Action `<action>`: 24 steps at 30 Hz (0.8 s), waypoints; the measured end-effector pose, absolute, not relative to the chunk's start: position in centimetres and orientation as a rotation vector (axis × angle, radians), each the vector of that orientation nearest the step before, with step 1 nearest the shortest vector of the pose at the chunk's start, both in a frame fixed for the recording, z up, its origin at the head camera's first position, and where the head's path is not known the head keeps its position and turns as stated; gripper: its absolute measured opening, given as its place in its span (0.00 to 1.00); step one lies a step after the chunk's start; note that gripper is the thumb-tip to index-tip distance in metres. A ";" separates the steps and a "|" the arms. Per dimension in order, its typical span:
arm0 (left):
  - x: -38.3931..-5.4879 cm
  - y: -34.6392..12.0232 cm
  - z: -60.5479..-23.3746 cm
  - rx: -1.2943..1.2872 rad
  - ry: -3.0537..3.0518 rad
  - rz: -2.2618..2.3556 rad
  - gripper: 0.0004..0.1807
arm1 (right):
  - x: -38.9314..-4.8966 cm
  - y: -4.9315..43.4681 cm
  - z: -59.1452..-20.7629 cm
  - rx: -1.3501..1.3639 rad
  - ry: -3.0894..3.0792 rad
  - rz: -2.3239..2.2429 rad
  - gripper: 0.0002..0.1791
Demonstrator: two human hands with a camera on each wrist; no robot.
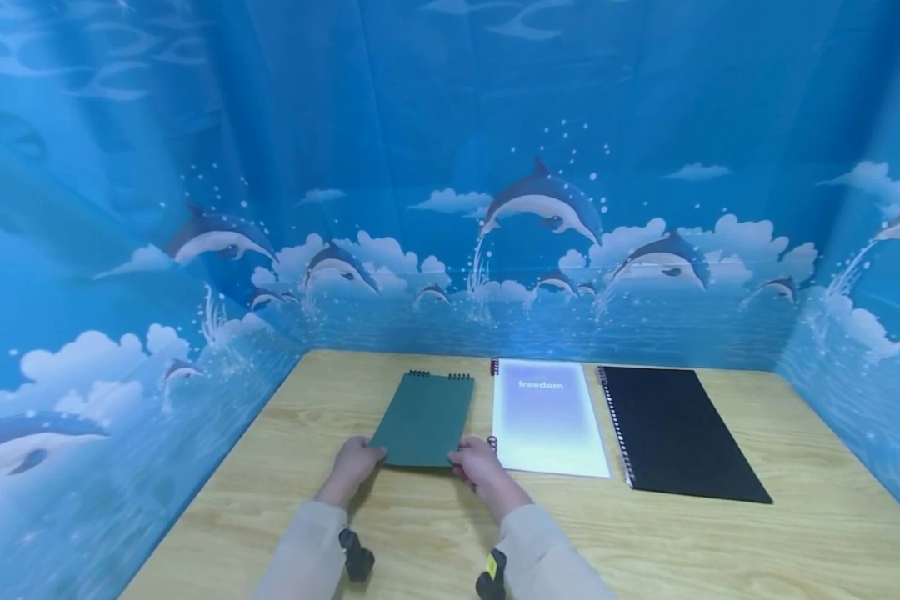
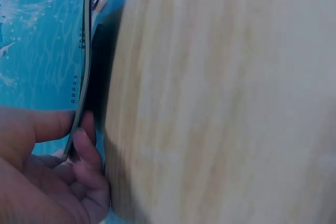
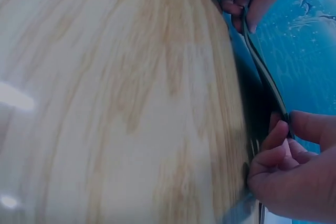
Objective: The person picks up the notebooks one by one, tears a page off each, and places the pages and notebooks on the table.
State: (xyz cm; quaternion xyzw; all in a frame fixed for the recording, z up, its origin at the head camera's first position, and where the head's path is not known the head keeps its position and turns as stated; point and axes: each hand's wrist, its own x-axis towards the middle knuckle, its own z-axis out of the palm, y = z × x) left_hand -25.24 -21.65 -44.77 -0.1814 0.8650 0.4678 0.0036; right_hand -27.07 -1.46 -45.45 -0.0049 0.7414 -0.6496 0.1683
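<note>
A green spiral notebook [image 1: 426,419] with dark rings along its far edge is held at its near corners by both hands. My left hand [image 1: 355,463] pinches the near left corner, thumb on top and fingers curled beneath. At the near right corner, my right hand [image 1: 483,468] grips in the same way. Both wrist views show the notebook's near edge [image 2: 85,61] raised off the table, slightly bowed, with a dark shadow below. In the right wrist view, thumb and fingers of the right hand [image 3: 294,161] close on that edge.
Right of the green notebook lies a pale lavender spiral notebook [image 1: 547,421] marked "freedom". Farther right is a black spiral notebook [image 1: 682,433]. All are on a wood-grain table [image 1: 420,550], enclosed by a blue dolphin-print curtain [image 1: 435,167].
</note>
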 end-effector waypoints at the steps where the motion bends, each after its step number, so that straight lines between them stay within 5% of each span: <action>1: -25.1 -21.7 -44.8 -0.564 2.711 1.462 0.23 | -27.0 -1.4 -45.5 -0.025 2.113 -1.848 0.22; 7: -24.5 -21.6 -44.5 -0.503 2.746 1.409 0.26 | -27.0 -0.7 -45.0 -0.081 2.152 -1.832 0.23; 15: -23.2 -22.6 -44.1 -0.341 2.729 1.382 0.12 | -26.6 0.4 -44.5 -0.197 2.176 -1.814 0.18; 24: -21.2 -23.8 -42.7 -0.106 2.655 1.390 0.18 | -24.5 1.5 -43.8 -0.297 2.185 -1.714 0.14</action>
